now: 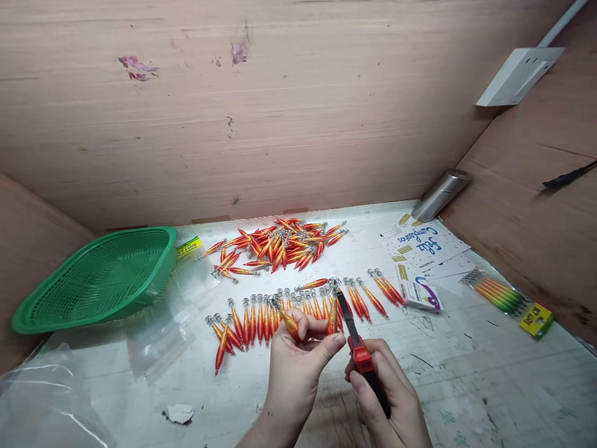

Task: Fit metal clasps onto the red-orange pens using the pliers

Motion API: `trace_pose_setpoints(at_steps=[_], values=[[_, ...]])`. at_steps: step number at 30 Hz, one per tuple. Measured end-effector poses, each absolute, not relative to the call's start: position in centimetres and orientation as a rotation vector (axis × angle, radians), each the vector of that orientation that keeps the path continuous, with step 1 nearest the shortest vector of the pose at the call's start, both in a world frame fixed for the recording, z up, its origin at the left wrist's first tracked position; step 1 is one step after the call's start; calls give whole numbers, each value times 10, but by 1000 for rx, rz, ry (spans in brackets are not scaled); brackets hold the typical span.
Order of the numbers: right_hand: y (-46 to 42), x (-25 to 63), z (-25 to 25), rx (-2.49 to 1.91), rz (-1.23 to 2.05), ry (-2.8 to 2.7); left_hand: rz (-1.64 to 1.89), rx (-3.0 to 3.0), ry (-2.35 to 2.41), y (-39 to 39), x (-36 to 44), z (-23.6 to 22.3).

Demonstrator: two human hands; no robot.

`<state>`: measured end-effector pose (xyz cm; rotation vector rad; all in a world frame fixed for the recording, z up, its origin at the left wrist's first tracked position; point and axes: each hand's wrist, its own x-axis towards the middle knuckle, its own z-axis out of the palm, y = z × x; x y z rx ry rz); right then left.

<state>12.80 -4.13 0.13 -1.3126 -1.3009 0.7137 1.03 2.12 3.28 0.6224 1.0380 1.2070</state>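
My left hand (298, 354) is closed on two red and gold squid jigs. One squid jig (288, 323) sticks up from the curled fingers; the other squid jig (332, 316) is pinched upright near the thumb. My right hand (389, 389) grips a red and black hand tool (361, 356) with a long, narrow dark nose, resembling pliers. The nose reaches up beside the metal hook crown of the pinched jig; whether it bites on the hooks I cannot tell. Behind both hands lies a row of similar jigs (253, 323), hooks pointing away, partly hidden by my left hand.
A heap of jigs (284, 242) lies further back. At left stand a green basket (153, 274) and clear plastic bags (163, 336). On the right are printed cards (424, 246), a small box (422, 295), a packaged jig set (508, 298) and a metal flask (441, 194).
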Motion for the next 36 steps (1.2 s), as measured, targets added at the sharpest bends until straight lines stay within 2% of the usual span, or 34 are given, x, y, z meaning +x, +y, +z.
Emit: trace_pose_setpoints(at_steps=[17,25,30,36], values=[[-37,133,-4,-1236,689,-1374,1194,608,1002,16,15,35],[-32,148,-5,-1207,553,-1584,1128,628,949,19,14,34],[-32,148,-9,-1228,542,-1530,1102,631,928,20,15,33],[-34,138,-9,-1232,689,-1306,1087,621,905,22,13,31]])
